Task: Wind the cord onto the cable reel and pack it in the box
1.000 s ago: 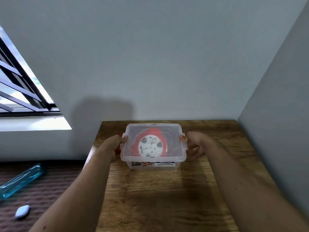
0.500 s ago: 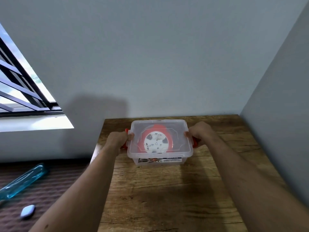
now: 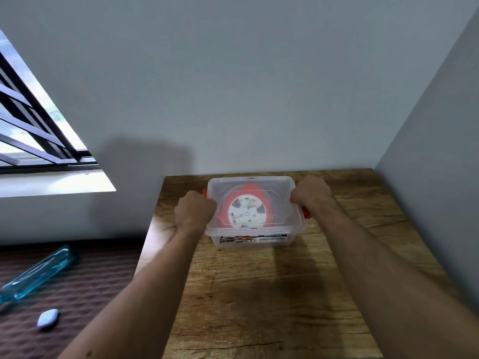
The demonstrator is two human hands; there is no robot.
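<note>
Box (image 3: 255,238) long axis runs 9-to-3 o'clock; left hand (image 3: 195,211) clenched on 9 o'clock latch, right hand (image 3: 311,190) clenched on 3 o'clock latch; cable reel (image 3: 247,211) inside.

Pale grey walls (image 3: 246,86) meet in a corner; barred window (image 3: 31,125) left, wooden table (image 3: 259,294) below

A clear plastic box (image 3: 252,237) with a see-through lid (image 3: 282,187) sits upright near the back edge of a wooden table (image 3: 259,294), its printed label facing the camera. Inside, seen through the lid, a red cable reel (image 3: 247,212) with a white round hub lies flat, filling most of the box. Red latches (image 3: 306,213) show at both short ends; the cord itself cannot be made out.
</note>
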